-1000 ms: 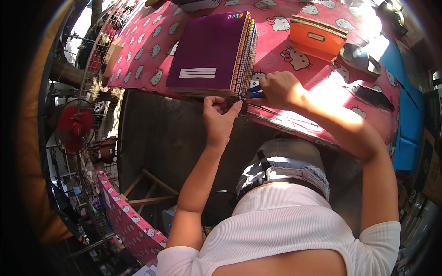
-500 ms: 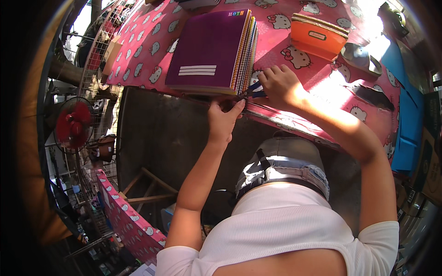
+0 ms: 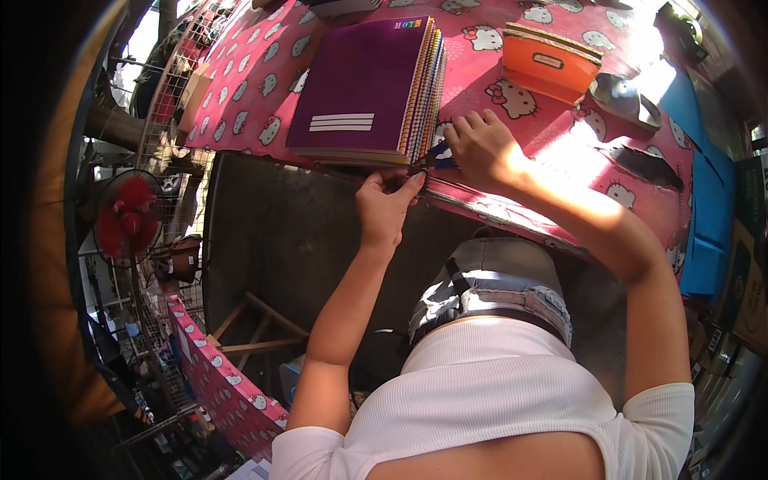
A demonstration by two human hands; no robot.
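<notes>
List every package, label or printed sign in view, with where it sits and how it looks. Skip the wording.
White striped label: rectangular, low on the purple notebook cover atop the stack.
Small multicoloured print: far corner of that cover.
Dark oval label: front of the orange rectangular box, right of the stack.
Brown cardboard carton: far right edge, printed marks, too blurred to describe.

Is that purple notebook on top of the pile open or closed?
Closed: the purple notebook lies flat, its whole cover showing, no pages spread.
</notes>
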